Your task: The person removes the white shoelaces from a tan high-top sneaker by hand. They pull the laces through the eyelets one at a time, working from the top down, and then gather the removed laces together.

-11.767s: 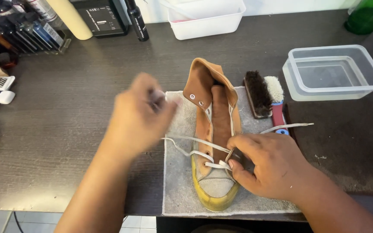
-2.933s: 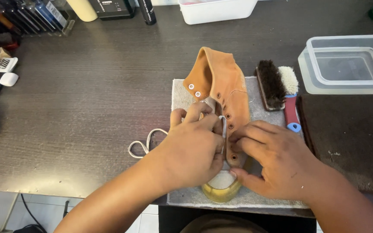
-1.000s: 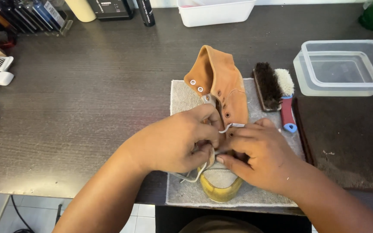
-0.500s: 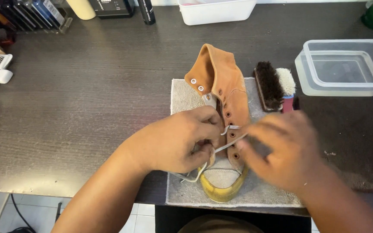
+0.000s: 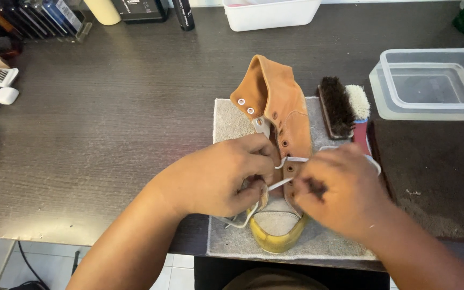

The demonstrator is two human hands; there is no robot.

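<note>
A tan suede high-top shoe (image 5: 280,110) with a yellowed rubber toe lies on a grey cloth mat (image 5: 231,122), toe towards me. My left hand (image 5: 218,174) rests on the shoe's left side and pinches the white shoelace (image 5: 296,159) near the lower eyelets. My right hand (image 5: 342,188), blurred, grips the same lace on the right side, with a loop of it curving past the knuckles. A loose end of lace hangs off the shoe below my left hand.
Two brushes (image 5: 343,107) lie at the mat's right edge. Clear plastic containers (image 5: 430,83) stand to the right, a white tub (image 5: 272,12) at the back. Small brushes and bottles (image 5: 6,86) crowd the far left. The table's front edge runs just below the mat.
My right hand has shifted right and back over the shoe's side, pulling lace through the eyelets. The left hand has stayed on the shoe. Earlier, more of the lace lay loose left of the mat.
</note>
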